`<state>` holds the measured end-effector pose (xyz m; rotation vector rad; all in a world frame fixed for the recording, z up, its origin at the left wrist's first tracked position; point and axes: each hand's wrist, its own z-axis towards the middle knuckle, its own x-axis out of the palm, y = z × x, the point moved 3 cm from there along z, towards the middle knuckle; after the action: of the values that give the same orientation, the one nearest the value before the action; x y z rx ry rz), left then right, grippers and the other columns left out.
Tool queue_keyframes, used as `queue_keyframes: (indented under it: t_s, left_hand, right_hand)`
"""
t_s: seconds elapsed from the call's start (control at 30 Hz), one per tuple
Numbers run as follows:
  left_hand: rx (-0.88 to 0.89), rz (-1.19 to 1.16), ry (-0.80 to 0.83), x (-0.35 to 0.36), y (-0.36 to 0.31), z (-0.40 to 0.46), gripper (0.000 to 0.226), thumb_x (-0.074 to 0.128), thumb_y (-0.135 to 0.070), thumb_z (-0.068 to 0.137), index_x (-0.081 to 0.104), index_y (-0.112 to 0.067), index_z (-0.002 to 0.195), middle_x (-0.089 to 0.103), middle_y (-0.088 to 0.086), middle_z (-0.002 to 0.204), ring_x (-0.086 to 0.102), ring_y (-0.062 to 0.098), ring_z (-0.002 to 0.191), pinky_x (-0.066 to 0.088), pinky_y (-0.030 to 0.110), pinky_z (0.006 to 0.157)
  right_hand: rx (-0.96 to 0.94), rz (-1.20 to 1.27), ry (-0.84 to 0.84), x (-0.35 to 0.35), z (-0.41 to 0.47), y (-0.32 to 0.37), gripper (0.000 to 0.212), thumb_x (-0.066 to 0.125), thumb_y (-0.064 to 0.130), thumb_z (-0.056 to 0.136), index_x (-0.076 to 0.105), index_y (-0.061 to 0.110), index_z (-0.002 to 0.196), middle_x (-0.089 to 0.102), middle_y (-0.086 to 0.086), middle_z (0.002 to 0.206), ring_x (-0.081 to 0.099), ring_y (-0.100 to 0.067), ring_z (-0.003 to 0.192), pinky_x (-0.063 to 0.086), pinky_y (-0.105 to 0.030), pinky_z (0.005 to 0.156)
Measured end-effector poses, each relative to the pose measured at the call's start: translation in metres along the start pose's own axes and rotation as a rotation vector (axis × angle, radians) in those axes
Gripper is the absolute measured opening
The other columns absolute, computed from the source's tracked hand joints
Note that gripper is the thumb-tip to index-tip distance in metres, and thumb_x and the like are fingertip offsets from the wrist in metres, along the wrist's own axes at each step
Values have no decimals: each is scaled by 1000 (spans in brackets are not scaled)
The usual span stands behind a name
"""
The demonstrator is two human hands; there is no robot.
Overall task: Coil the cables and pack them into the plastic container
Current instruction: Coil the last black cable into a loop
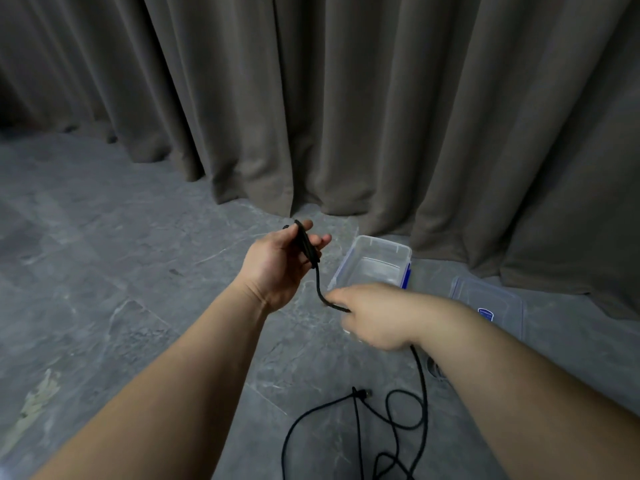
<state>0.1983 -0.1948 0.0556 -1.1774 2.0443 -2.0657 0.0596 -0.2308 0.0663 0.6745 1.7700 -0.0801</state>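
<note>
A black cable (420, 386) runs from my left hand (277, 261), through my right hand (374, 315), and down to loose loops on the grey floor. My left hand is raised, palm toward me, with a few turns of cable wrapped over its fingers. My right hand is lower and to the right, closed around the cable, slightly blurred. The cable's plug end (363, 393) lies on the floor. A clear plastic container (375, 249) with blue clips stands open just beyond my right hand, nothing inside it.
The container's clear lid (491, 299) with a blue label lies flat on the floor to the right. Brown-grey curtains (311, 98) hang to the floor right behind the container. Grey stone floor (104, 254) stretches to the left.
</note>
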Motion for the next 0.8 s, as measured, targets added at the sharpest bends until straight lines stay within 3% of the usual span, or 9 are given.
queue_keyframes:
  t_s: [0.07, 0.17, 0.23, 0.3, 0.4, 0.53, 0.63, 0.73, 0.8]
  left_hand:
    - [-3, 51, 23, 1, 3, -1, 30, 31, -15, 105, 48, -1, 125, 63, 5, 66, 71, 19, 81, 48, 30, 78]
    - [-54, 165, 51, 2, 11, -1, 36, 35, -15, 104, 50, 5, 129, 65, 9, 77, 66, 16, 71, 51, 25, 66]
    - [-92, 258, 91, 5, 17, -2, 38, 37, -16, 103, 54, 7, 128, 65, 12, 89, 63, 15, 72, 47, 26, 70]
    - [-139, 308, 146, 10, 23, -5, 37, 35, -17, 103, 60, 5, 119, 68, 8, 82, 64, 12, 68, 46, 26, 72]
    - [-168, 389, 260, 19, 28, -10, 40, 30, -22, 104, 62, 2, 110, 62, 7, 71, 66, 16, 72, 43, 33, 83]
    - [-191, 443, 339, 27, 28, -16, 37, 30, -22, 103, 58, -6, 84, 50, 7, 64, 59, 18, 66, 39, 32, 74]
    - [-225, 418, 387, 28, 31, -17, 38, 32, -21, 101, 63, -3, 90, 40, 5, 61, 50, 19, 63, 38, 30, 70]
    - [-256, 406, 427, 25, 34, -16, 33, 42, -25, 97, 65, -3, 88, 35, 3, 61, 45, 17, 61, 38, 29, 71]
    - [-268, 338, 441, 27, 32, -16, 25, 48, -26, 87, 59, -5, 80, 34, 3, 59, 43, 17, 59, 38, 28, 70]
  right_hand:
    - [-43, 25, -162, -12, -1, 8, 26, 41, 19, 99, 58, 26, 116, 58, 0, 105, 55, -20, 92, 46, -30, 76]
    - [-69, 135, -477, -30, 0, 3, 16, 51, 24, 94, 64, 27, 86, 55, 7, 81, 57, -18, 85, 39, -28, 69]
    - [-34, 321, -578, -32, 2, -10, 16, 60, 22, 88, 65, 27, 74, 63, 8, 76, 61, -15, 80, 42, -27, 68]
    - [-2, 495, -590, -28, 4, -22, 18, 66, 17, 81, 65, 26, 66, 69, 4, 71, 65, -16, 74, 50, -29, 67]
    - [-38, 735, -548, -23, 4, -31, 19, 62, 2, 77, 66, 16, 65, 70, -1, 62, 67, -15, 61, 53, -28, 66]
    - [31, 838, -703, -22, 2, -45, 15, 75, 6, 74, 65, 15, 67, 62, 8, 54, 56, -3, 53, 43, -16, 57]
    - [75, 894, -729, -22, 7, -54, 17, 77, 8, 75, 66, 19, 69, 63, 2, 63, 60, -7, 60, 46, -24, 62]
    - [85, 946, -701, -19, 11, -56, 18, 69, 5, 82, 68, 21, 75, 61, 5, 64, 54, 3, 54, 42, -16, 61]
    - [81, 1121, -672, -16, 12, -54, 17, 63, 2, 87, 67, 17, 81, 62, 1, 66, 56, 0, 56, 44, -14, 60]
